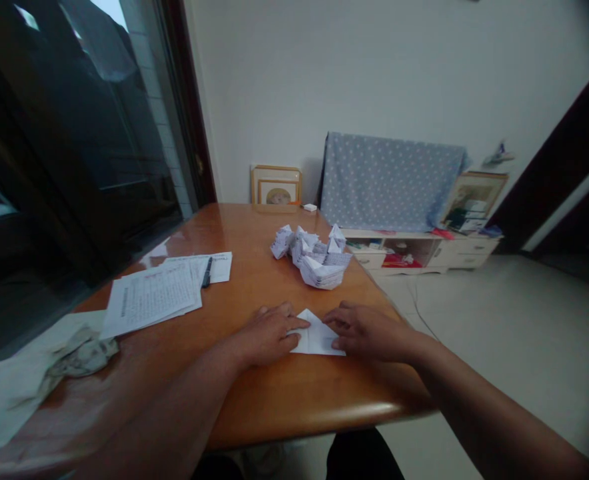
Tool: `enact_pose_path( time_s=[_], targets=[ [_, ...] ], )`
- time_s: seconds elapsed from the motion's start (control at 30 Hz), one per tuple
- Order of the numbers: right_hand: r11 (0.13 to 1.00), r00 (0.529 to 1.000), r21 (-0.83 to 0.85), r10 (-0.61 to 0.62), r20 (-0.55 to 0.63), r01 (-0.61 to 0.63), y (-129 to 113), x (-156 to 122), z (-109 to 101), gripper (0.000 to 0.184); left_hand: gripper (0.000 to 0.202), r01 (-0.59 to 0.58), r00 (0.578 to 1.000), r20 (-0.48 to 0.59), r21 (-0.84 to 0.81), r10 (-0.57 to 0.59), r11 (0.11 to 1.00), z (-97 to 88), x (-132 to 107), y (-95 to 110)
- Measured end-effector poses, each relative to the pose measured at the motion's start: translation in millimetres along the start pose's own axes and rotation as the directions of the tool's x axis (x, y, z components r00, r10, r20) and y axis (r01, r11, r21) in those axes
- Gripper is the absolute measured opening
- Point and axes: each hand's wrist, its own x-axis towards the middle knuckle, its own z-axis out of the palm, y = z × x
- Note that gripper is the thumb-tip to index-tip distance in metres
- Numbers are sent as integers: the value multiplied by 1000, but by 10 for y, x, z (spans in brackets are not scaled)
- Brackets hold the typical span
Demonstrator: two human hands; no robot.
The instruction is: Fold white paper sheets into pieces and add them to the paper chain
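Note:
A white sheet of paper, folded to a pointed top with a straight lower edge, lies on the wooden table near its front. My left hand rests on the paper's left side, thumb and forefinger stretched apart over it. At the opposite side is my right hand, its fingers apart and slightly bent, with the thumb at the lower right corner. Neither hand is closed round the paper. Just beyond them stands a cluster of folded paper boats, several of them nested together, made from printed sheets.
Printed sheets lie on the left, with a black pen on them. A crumpled cloth is at the near left. Framed pictures lean at the table's far end. A low white cabinet stands beyond the right edge.

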Motion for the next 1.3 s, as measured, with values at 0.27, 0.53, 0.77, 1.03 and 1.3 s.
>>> enact_pose_path(
  time_s=[0.27,0.53,0.77,1.03,1.3],
  targets=[
    [993,995,73,91,-26,-89,110,-103,171,68,50,8,1000,6,-14,-8,1000,-41,-32,32],
    [989,989,68,134,-58,-130,74,-117,213,68,66,35,999,15,-1,-35,999,-29,-22,13],
    [995,988,30,101,-120,-98,12,-135,216,55,59,26,1000,-5,2,-26,1000,-31,-27,38],
    [988,961,-151,-10,-276,-33,-247,-146,378,38,54,19,1000,-23,22,-18,1000,-23,-34,52],
    [990,972,-109,62,-228,-89,-172,-90,446,27,50,36,999,-22,-35,-37,999,-81,-66,9]
  ],
)
